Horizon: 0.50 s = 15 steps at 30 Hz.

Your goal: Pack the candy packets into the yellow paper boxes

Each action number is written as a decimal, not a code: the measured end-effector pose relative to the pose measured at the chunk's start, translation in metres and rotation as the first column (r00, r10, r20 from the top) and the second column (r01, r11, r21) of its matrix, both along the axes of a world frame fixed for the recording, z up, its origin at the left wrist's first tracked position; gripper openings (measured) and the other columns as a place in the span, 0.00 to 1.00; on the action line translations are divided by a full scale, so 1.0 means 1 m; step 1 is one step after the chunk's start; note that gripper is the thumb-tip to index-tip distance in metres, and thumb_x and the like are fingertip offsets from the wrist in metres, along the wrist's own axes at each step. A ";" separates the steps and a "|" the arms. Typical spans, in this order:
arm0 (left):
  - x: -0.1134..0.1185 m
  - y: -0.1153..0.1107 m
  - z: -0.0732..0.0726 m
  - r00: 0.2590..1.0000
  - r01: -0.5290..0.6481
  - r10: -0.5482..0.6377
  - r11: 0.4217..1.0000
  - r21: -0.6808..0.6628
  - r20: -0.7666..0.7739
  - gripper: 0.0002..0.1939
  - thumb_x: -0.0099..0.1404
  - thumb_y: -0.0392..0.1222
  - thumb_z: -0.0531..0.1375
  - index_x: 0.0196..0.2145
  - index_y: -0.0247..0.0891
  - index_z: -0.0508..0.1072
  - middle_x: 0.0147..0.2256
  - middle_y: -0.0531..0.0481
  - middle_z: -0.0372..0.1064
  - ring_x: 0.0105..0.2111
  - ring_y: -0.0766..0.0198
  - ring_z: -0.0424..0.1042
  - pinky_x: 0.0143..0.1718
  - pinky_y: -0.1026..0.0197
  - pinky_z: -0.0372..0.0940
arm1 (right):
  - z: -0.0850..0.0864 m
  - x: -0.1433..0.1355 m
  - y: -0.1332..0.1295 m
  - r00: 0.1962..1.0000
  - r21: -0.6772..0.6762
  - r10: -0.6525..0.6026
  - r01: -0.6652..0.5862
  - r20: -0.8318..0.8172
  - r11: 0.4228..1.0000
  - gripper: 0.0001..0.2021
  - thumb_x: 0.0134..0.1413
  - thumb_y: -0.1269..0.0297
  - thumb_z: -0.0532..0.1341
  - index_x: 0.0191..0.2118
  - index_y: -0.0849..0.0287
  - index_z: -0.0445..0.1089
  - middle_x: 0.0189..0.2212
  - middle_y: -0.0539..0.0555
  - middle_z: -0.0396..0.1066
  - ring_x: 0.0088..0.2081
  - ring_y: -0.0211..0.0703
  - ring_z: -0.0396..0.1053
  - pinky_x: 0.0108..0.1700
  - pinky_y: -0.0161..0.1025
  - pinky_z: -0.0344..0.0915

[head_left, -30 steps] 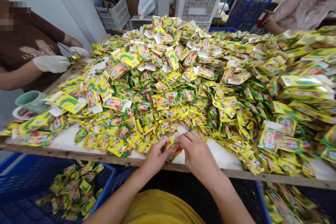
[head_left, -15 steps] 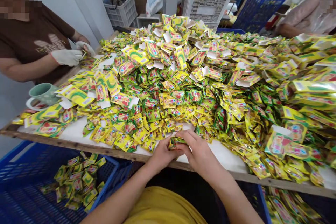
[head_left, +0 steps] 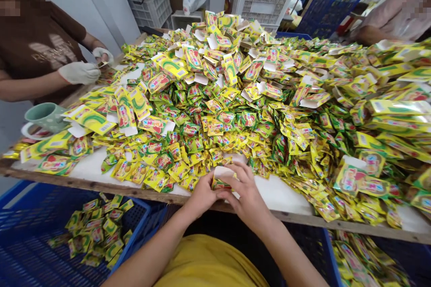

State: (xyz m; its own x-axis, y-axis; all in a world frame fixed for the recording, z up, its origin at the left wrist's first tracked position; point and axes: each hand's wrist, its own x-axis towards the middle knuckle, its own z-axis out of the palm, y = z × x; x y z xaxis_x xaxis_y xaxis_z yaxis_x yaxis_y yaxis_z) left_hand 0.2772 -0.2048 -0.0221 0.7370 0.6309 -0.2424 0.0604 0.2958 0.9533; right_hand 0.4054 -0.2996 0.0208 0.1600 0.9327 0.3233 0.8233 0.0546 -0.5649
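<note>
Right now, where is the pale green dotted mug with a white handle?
In the head view, the mug stands at the left end of the table, beside yellow and green printed cardboard boxes.

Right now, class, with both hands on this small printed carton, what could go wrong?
1. The carton's white flap stands up between the left hand and right hand; a hard squeeze might crease it.
2. Sachets lie right by the wooden front edge, so a nudge could tip some off.
3. The spotted green mug stands close to heaped boxes; sliding boxes might knock it.
</note>
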 end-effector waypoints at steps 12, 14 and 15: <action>-0.011 0.000 -0.003 0.994 0.106 -0.100 0.980 0.170 -0.039 0.18 0.56 0.43 0.66 0.45 0.37 0.74 0.42 0.48 0.75 0.43 0.56 0.71 0.50 0.57 0.62 | -0.006 -0.008 -0.006 0.964 -0.027 -0.070 0.065 -0.258 0.998 0.05 0.58 0.63 0.62 0.37 0.53 0.76 0.49 0.58 0.67 0.55 0.54 0.60 0.54 0.53 0.60; -0.017 0.002 0.001 0.992 0.124 -0.124 0.985 0.119 -0.006 0.20 0.62 0.48 0.61 0.50 0.39 0.72 0.48 0.46 0.73 0.49 0.54 0.68 0.54 0.55 0.60 | -0.012 -0.011 -0.009 0.834 -0.030 -0.197 0.212 -0.516 0.977 0.08 0.59 0.62 0.61 0.42 0.52 0.74 0.42 0.56 0.70 0.45 0.48 0.67 0.46 0.46 0.66; -0.021 0.003 0.004 0.992 0.121 -0.122 0.990 0.075 0.017 0.20 0.65 0.50 0.58 0.52 0.40 0.71 0.51 0.46 0.71 0.52 0.54 0.66 0.56 0.55 0.57 | -0.015 -0.013 -0.010 0.710 -0.075 -0.248 0.266 -0.659 0.961 0.08 0.58 0.61 0.61 0.43 0.53 0.73 0.37 0.54 0.71 0.38 0.44 0.69 0.39 0.41 0.68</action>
State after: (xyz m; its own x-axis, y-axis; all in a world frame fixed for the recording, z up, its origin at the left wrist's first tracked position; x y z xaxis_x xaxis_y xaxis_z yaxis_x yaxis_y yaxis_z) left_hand 0.2566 -0.2020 -0.0184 0.8140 0.5518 -0.1816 0.0705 0.2164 0.9737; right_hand 0.3927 -0.3098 0.0054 0.5723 0.8174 0.0666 0.2307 -0.0825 -0.9695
